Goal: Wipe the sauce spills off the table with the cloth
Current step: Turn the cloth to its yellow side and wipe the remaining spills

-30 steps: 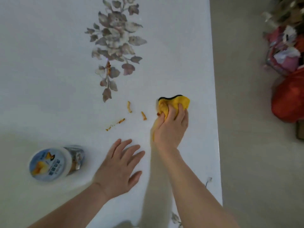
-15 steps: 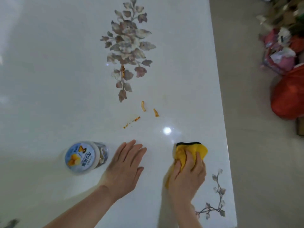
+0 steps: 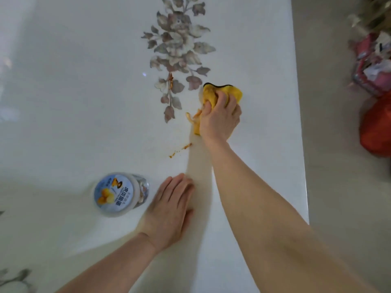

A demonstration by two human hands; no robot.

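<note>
My right hand presses a bunched yellow cloth with a dark edge onto the glossy white table, just right of the printed flower pattern. An orange sauce smear touches the cloth's left side. A thin dotted orange sauce streak lies below it, beside my forearm. Another orange sauce smear sits on the flower stem. My left hand lies flat on the table, fingers together, holding nothing.
A round jar with a blue and white lid stands just left of my left hand. The table's right edge drops to a beige floor. A red bag and pink clutter lie on the floor at right.
My right hand has pushed the cloth from near the table's front edge forward and onto the sauce spots by the flower print. The left hand stayed flat beside the jar.
</note>
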